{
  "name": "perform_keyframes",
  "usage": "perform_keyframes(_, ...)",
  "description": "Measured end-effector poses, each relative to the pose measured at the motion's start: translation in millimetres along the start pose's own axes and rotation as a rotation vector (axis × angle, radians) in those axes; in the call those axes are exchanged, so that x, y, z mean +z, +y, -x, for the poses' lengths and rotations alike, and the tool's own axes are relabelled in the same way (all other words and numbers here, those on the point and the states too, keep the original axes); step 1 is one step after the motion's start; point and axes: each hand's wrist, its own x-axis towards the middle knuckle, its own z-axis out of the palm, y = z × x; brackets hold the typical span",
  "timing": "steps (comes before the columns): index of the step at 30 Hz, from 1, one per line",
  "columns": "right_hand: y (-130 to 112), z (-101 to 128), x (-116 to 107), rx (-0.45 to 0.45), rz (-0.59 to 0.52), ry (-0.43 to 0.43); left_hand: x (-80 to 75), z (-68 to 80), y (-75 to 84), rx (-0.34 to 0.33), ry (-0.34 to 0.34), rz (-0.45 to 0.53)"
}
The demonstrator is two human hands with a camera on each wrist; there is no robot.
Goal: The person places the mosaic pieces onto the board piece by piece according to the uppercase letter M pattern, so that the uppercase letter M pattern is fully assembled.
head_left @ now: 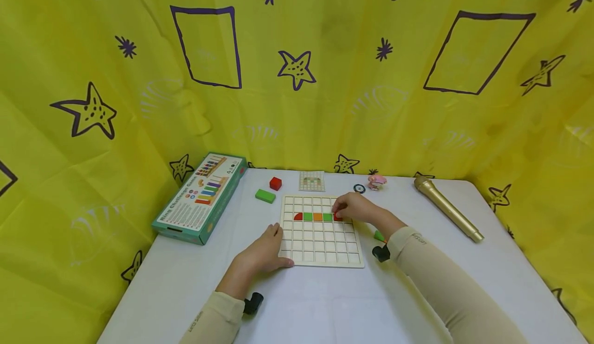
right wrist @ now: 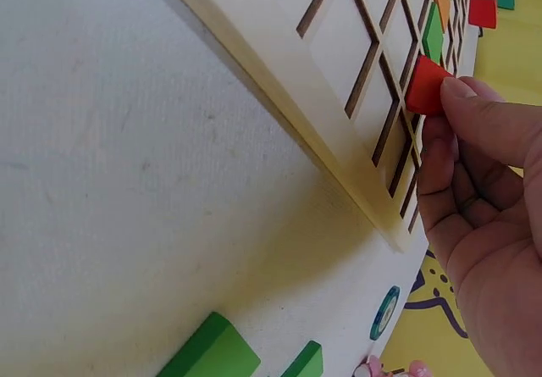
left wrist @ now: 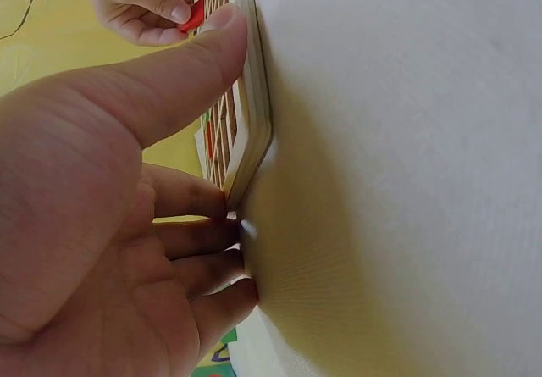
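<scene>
A pale wooden grid board (head_left: 320, 257) lies flat on the table. A row of red, green and orange pieces sits in one of its upper rows, including a rounded red piece (head_left: 299, 216) and an orange square (head_left: 317, 217). My left hand (head_left: 263, 251) rests at the board's near left corner, thumb on the front edge and fairly straight fingers along the left side. Between thumb and fingers, my right hand (head_left: 359, 209) pinches a red block (right wrist: 425, 86) at the row's right end, beside a green square (right wrist: 434, 34). Its far side is hidden by the fingers.
A green game box (head_left: 199, 199) lies at left. Behind the board are a red cube (head_left: 276, 183), a green block (head_left: 265, 196), a pattern card (head_left: 312, 181), a small ring (head_left: 359, 188) and a pink figurine (head_left: 377, 181). A gold microphone (head_left: 447, 208) lies at right.
</scene>
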Motion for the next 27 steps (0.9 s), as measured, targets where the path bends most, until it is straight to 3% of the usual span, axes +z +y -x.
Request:
perform_keyframes(13,4,-3,6,0.036,-0.038,0.002,-0.2,-0.1,0.8,0.005,0.000,0.004)
perform_keyframes(27,8,-1,14,0.004,-0.045,0.062,-3.9,3.5,3.0,0.003,0.003,0.004)
